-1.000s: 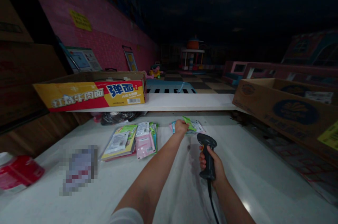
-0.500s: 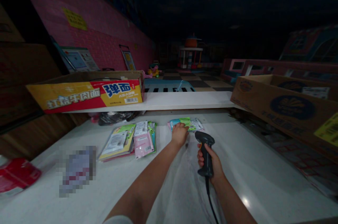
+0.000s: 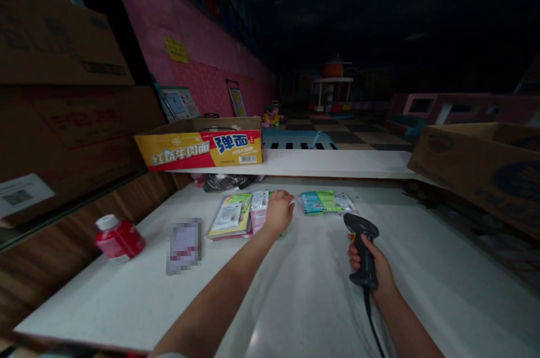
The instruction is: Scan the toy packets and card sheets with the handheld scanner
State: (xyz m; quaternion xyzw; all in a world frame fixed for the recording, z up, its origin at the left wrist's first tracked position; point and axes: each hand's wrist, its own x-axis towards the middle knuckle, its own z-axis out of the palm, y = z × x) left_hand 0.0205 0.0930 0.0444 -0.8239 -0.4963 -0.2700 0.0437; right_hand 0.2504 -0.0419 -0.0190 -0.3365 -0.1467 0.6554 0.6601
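My right hand is closed around the grip of a black corded barcode scanner, held upright above the counter with its head tipped to the left. My left hand reaches over the right edge of a pile of flat packets, fingers bent and a little apart, with nothing visible in them. The hand covers part of the pink and green packets there. Just right of it lies a second small pile of blue, green and silver packets.
A red bottle with a white cap and a blurred-out flat item lie on the white counter. A raised ledge bears a yellow-red noodle carton and a brown carton. Stacked boxes stand left.
My left hand has moved from the right-hand packets to the right edge of the left-hand pile. The view has swung left. The scanner stays in my right hand.
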